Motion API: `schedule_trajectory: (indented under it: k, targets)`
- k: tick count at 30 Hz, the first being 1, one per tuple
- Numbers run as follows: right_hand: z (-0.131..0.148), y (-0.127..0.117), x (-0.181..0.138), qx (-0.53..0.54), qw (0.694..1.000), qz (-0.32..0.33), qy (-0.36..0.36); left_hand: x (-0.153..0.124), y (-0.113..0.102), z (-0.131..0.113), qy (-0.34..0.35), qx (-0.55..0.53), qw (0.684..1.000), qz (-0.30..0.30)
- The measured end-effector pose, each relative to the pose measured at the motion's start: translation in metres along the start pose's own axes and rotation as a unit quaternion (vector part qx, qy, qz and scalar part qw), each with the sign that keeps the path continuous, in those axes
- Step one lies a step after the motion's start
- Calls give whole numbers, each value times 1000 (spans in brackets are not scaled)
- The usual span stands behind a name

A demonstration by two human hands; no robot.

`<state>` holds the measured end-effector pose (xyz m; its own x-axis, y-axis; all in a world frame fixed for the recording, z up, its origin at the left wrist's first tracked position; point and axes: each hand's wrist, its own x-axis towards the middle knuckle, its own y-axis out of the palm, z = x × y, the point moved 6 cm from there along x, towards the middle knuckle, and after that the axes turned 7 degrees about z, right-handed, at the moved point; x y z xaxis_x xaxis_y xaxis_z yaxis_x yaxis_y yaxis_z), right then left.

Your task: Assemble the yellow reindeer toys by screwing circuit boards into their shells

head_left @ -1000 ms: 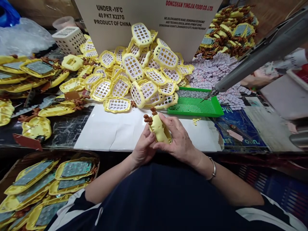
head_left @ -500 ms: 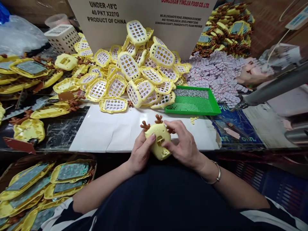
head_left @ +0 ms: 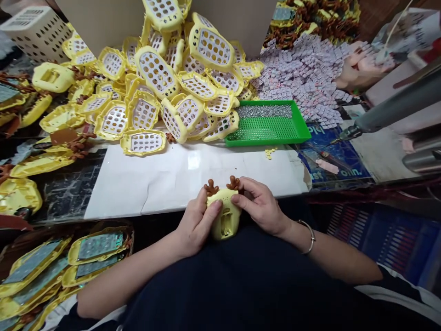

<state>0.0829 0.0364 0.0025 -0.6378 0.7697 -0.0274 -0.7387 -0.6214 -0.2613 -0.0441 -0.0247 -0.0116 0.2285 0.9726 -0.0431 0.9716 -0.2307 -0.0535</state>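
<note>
Both my hands grip one yellow plastic toy shell with two brown antlers (head_left: 223, 214), held upright at the near edge of the table, just above my lap. My left hand (head_left: 197, 224) wraps its left side with the thumb pressed on the front. My right hand (head_left: 262, 208) pinches its upper right side near an antler. A rectangular opening shows on the shell's front. A silver bangle (head_left: 309, 236) sits on my right wrist.
A big heap of yellow perforated shells (head_left: 172, 92) fills the back of the table. A green tray of small screws (head_left: 268, 124) lies right of it. White sheet (head_left: 165, 179) covers the table front. A grey electric screwdriver (head_left: 389, 110) hangs at right. Another person's hand (head_left: 358, 69) rests among pale chips.
The shell has been turned upright and drawn toward my lap, both hands still on it. The hanging screwdriver has swung away to the right. The camera has tilted downward.
</note>
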Motion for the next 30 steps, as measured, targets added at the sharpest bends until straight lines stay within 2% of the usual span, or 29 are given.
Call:
schedule_trajectory:
  k: [4,6,8,10,12,14,16,22,26,30]
  targets:
    - [-16,-2,-3,96,994,2,58,1,2,0,-16,-12,1000,18]
    - [-23,-6,-5,110,991,1,74,3,4,-2,-29,12,999,34]
    - [-20,-18,-7,67,996,-33,50,4,5,-6,-36,68,996,48]
    - [-5,-30,-8,-13,998,-69,-4,7,8,-12,-37,129,988,76]
    - [12,-31,-7,-82,995,-37,-40,9,14,-16,-34,175,977,115]
    - [22,-24,-5,-116,992,43,-32,10,20,-19,-29,204,968,143]
    - [27,-20,-5,-123,989,76,-17,11,24,-19,-31,218,963,153]
    - [19,-20,-5,-80,996,25,10,15,27,-15,-35,203,967,148]
    - [12,-23,-2,-25,997,57,51,16,25,-14,-27,160,978,134]
    - [13,-26,-1,-38,995,83,48,17,21,-18,-2,204,974,97]
